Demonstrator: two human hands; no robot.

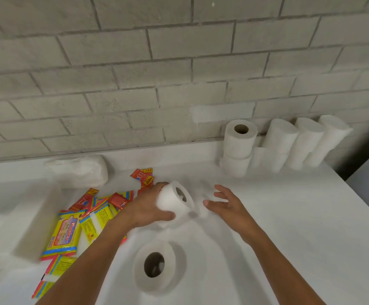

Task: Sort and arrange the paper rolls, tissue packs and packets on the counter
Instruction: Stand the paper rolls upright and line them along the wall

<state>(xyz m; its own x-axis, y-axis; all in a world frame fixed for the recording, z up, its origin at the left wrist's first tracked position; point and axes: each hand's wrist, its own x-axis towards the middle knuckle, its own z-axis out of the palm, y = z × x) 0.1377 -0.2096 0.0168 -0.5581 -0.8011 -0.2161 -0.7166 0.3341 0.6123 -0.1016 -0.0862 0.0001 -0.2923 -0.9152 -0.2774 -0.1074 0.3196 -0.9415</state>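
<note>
At least seven rolls (240, 137) (packs (62, 235) overlapping)

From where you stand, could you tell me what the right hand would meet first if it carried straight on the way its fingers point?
Probably the paper roll held in the left hand: the right hand's open fingers point at it, though depth is unclear.

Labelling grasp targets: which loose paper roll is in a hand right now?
The tilted roll at centre, held by the left hand. The near roll stands alone on the counter; the others are stacked by the wall.
</note>
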